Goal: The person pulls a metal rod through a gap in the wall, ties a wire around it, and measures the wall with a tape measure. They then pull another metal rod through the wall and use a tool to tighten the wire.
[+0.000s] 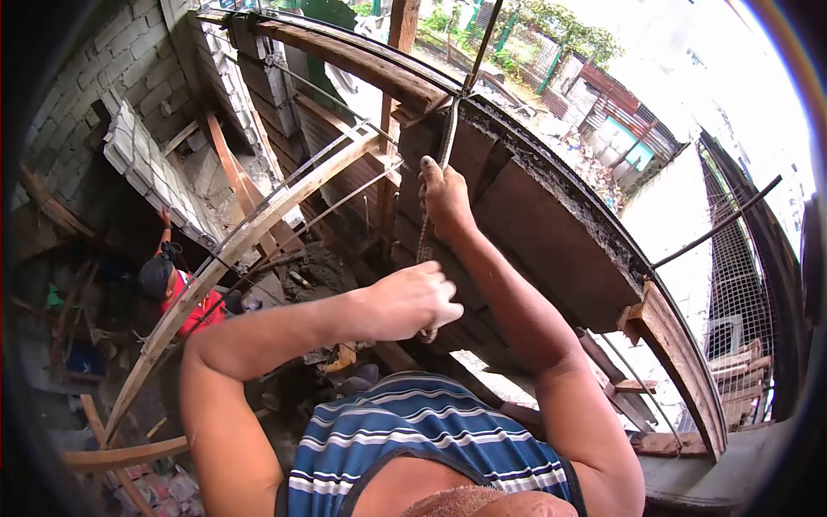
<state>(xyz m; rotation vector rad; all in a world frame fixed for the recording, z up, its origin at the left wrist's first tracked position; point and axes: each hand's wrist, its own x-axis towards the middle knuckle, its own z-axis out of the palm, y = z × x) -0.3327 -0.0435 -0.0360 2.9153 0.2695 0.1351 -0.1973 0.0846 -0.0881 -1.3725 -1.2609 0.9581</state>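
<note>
The left hand [412, 302] and, above it, the right hand [446, 198] look clenched round the rope [450, 133], which runs up to the beam's [564, 189] top edge beside a bar [483, 46], where chafing on the rough rim could fray it, or a weak grip let it slip.

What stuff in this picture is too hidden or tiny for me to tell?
In the head view:
Part of the rope-like line: hidden by the left hand; whether that hand grips it, I can't tell.
Part of the red shirt: hidden by the wooden beam.
Bits in the faraway rubbish heap: too small.
The upper-right background: washed out by glare.
</note>
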